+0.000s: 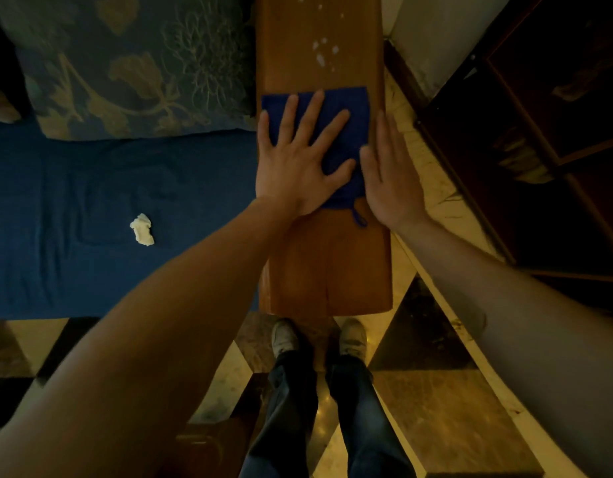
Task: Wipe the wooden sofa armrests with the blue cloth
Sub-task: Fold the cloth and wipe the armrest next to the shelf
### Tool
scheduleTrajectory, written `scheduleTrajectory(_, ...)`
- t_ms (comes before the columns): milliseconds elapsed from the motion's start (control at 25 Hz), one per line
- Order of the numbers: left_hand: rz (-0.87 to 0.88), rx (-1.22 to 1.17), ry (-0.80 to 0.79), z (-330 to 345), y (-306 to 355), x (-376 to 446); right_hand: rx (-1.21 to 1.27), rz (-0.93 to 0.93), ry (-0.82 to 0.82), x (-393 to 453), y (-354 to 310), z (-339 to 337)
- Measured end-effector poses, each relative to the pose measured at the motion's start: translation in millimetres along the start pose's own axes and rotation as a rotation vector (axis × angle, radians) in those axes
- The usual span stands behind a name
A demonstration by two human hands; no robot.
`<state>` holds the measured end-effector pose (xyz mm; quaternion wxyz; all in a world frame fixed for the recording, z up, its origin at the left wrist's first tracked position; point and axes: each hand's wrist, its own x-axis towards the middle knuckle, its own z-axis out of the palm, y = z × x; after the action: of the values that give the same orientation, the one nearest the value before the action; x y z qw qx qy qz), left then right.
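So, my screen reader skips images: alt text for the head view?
A left hand presses a dark blue cloth flat on a brown wooden sofa armrest; the right hand rests at its edge. White specks lie farther along the wood.

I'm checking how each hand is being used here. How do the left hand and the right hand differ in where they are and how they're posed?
The left hand lies flat on the blue cloth, fingers spread; the right hand sits beside the cloth at the armrest's outer edge, fingers together. The left covers much of the cloth; the right only meets its side. Both are open, palms down.
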<state>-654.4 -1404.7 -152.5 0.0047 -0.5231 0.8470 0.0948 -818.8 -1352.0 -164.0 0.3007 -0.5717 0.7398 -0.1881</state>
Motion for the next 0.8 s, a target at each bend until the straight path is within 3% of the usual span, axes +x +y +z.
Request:
scheduleTrajectory(160,-0.143,-0.087,-0.048,8.3,17.3,-89.6,0.316,0.221,-0.029,-37.8,7.6,3.3)
scheduleTrajectory(280,-0.166,-0.058,-0.120,17.9,38.6,-171.8,0.535,0.342,0.015,-45.0,-7.2,4.1)
scheduleTrajectory(400,-0.136,-0.032,-0.158,23.4,49.6,-200.0,0.623,0.399,0.040,-51.2,-14.6,4.4)
scheduleTrajectory(600,-0.024,0.045,-0.124,13.8,36.8,-119.0,0.681,0.424,0.014,-44.5,-6.8,7.4)
scheduleTrajectory(800,0.005,0.086,-0.076,0.9,32.6,2.8,0.823,0.442,-0.240,-32.7,7.1,-4.9)
